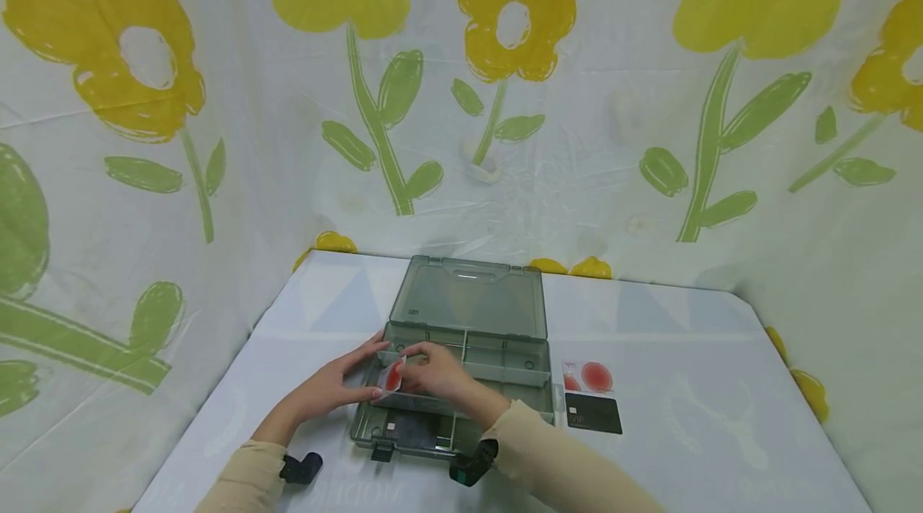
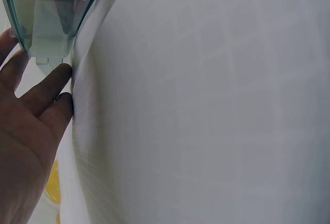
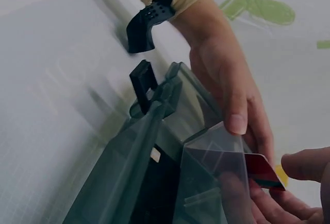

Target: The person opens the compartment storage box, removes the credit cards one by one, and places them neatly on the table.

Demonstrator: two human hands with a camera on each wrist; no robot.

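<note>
A translucent grey-green divided box (image 1: pixel 512 409) stands with its lid (image 1: pixel 469 300) tipped back. My right hand (image 1: pixel 436 373) reaches over the left middle compartment and holds a red-and-white card (image 1: pixel 393 376) by its edge. In the right wrist view, the card (image 3: pixel 263 170) shows between thumb and fingers, partly behind a clear divider (image 3: pixel 211 167). At the box's left side is my left hand (image 1: pixel 328 387), its fingers spread along the wall and the thumb near the card. In the left wrist view, fingertips (image 2: pixel 62 72) lie by the box's end (image 2: pixel 51 28).
A black card (image 1: pixel 414 429) with a chip lies in the front left compartment. Right of the box, a white card with red circles (image 1: pixel 595 377) lies on the white table (image 1: pixel 685 353) behind a black VIP card (image 1: pixel 593 414). Flower-printed curtains (image 1: pixel 577 176) surround the table.
</note>
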